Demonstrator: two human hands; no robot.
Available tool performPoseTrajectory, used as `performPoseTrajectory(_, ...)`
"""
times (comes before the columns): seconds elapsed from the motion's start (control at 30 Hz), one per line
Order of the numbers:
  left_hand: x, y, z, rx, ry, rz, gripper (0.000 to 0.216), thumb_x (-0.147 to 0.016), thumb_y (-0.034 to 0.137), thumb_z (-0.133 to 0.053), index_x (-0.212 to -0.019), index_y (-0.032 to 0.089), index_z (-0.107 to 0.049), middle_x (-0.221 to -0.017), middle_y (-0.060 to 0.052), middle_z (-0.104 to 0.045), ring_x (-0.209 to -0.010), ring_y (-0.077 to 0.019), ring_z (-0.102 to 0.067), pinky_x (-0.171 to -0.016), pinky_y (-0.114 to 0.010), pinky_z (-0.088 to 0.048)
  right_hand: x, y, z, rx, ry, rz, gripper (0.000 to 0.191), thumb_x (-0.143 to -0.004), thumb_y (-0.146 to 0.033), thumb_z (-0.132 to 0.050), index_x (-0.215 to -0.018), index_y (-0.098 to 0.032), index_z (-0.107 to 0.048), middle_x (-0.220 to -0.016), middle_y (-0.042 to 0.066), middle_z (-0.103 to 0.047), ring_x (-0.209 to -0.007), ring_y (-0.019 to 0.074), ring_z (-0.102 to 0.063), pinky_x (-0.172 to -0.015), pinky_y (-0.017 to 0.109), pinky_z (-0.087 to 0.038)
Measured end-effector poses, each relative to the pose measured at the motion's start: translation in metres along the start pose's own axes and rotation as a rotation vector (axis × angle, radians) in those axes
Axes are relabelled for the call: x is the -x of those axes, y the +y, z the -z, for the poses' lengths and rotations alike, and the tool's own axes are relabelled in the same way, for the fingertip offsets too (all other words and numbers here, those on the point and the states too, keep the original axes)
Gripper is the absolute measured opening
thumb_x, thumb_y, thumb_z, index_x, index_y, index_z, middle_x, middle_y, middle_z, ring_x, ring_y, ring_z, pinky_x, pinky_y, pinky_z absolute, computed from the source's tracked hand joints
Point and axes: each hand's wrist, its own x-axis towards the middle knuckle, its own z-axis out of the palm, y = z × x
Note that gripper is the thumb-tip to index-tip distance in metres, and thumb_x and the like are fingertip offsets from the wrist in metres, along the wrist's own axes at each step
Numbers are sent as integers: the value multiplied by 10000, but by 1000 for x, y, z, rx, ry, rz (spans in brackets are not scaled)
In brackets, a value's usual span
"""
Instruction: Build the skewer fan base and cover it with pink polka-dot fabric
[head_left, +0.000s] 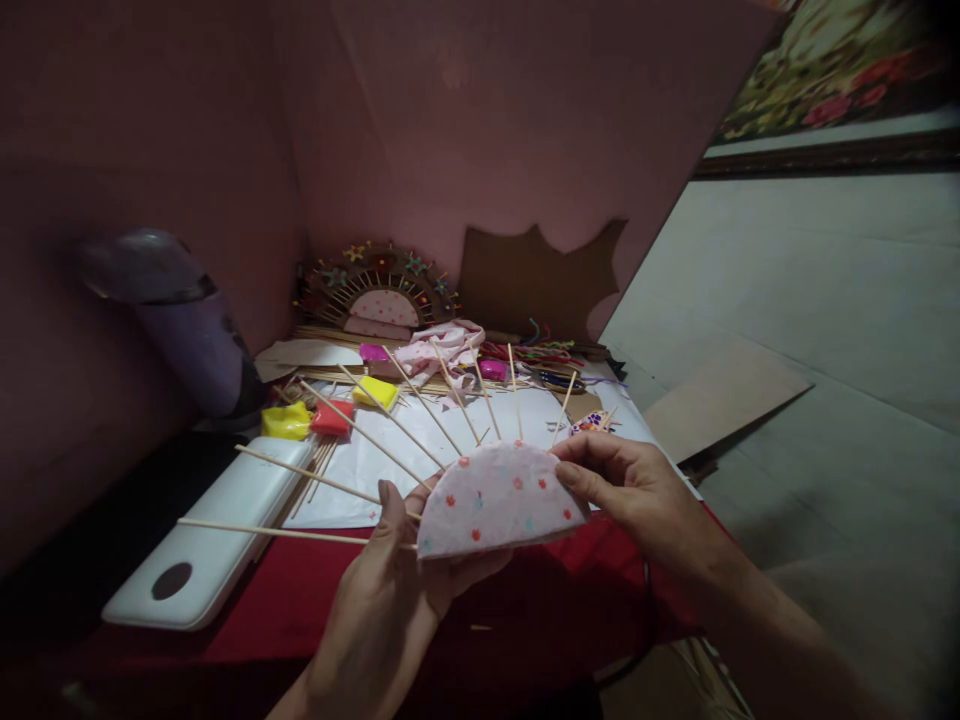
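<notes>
A fabric-covered half-circle (499, 505), pale pink with small red and blue flowers, is held up in front of me. Several thin wooden sticks (405, 455) fan out from its curved edge. My left hand (397, 590) supports it from below and behind at the left end, its thumb raised near the lowest sticks. At the right end of the curve, my right hand (637, 490) pinches the edge between thumb and fingers, close to the rightmost stick (565, 408). The fingers of the left hand are partly hidden behind the half-circle.
A decorated semicircular piece (382, 300) leans at the back beside brown cut cardboard (536, 280). White paper (337, 490) covers part of the red cloth (285, 600). Yellow (376, 392) and red (332, 417) packets, a white case (214, 540) and a purple bottle (191, 330) are on the left.
</notes>
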Motion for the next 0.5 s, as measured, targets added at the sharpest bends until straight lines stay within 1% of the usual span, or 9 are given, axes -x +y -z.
performPoseTrajectory(0.17,-1,-2,0,-35,-8,-7,580,-848,496,-304,-1263,110,-425,-1281,-193,-489,-1201,-360,-399,-978,-529,-316,2,3,1,37,10,5,139,-770,-295,-588,-769,-160,-620,-656,6,-587,-574,116,-498,-495,220,-393)
performPoseTrajectory(0.27,-2,-4,0,-105,14,-43,455,-860,405,-370,-1210,135,-481,-1269,-158,-512,-1192,-346,-415,-966,-538,-334,2,4,1,72,7,18,140,-786,-294,-571,-779,-162,-617,-665,6,-582,-580,115,-494,-501,218,-392)
performPoseTrajectory(0.37,-2,-5,-1,-167,62,-76,357,-859,327,-412,-1142,147,-535,-1225,-137,-552,-1168,-337,-444,-943,-547,-361,3,4,0,125,19,34,124,-793,-273,-558,-763,-167,-615,-678,8,-587,-599,119,-501,-519,222,-399)
performPoseTrajectory(0.5,-3,-4,-3,-163,77,-77,384,-857,333,-413,-1171,143,-524,-1221,-143,-555,-1147,-323,-468,-942,-513,-383,4,3,-2,207,24,62,120,-800,-247,-537,-754,-169,-615,-672,10,-589,-608,126,-508,-535,234,-403)
